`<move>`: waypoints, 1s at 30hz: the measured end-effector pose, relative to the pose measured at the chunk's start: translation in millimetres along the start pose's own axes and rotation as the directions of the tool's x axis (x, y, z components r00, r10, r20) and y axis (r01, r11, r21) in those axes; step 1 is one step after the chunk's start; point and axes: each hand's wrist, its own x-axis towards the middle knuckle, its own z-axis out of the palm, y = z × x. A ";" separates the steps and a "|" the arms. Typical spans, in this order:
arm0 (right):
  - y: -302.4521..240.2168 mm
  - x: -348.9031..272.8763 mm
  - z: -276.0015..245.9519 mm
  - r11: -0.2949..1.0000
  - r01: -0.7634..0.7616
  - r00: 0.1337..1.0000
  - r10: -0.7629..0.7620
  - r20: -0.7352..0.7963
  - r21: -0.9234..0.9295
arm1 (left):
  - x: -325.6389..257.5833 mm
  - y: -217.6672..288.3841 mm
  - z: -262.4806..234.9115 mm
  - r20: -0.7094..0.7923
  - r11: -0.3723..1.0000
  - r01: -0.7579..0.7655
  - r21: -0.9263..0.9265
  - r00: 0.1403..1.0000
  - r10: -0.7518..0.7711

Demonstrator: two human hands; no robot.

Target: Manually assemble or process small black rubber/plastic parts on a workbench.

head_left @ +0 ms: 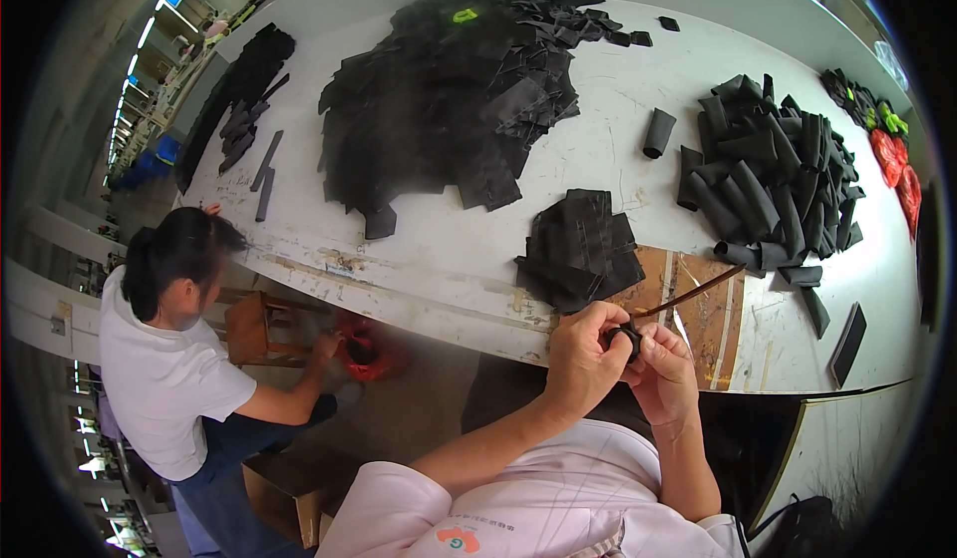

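Observation:
My left hand (586,357) and my right hand (666,371) meet at the table's near edge, fingers pinched around a small black fabric piece (624,340). Most of that piece is hidden by my fingers. A thin brown strip (703,287) runs from beside my fingertips up to the right; whether it is held cannot be told. Just beyond my hands lies a small stack of flat black fabric pieces (588,239). Under the strip is a brown board (713,334). To the right, a heap of rolled black fabric tubes (778,174) rests on the white table (608,99).
A large pile of flat black pieces (429,109) covers the table's far middle. One loose tube (658,134) stands apart. A dark flat block (847,346) lies near right, red bags (897,179) farther back. At left, a person in white (169,369) sits reaching toward a red bag (367,349).

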 end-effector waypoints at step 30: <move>-53.8 -15.0 35.3 0.002 0.629 0.598 -0.639 0.483 -0.777 | 2.1 69.1 5.4 0.124 0.944 0.062 -0.324 0.992 -0.023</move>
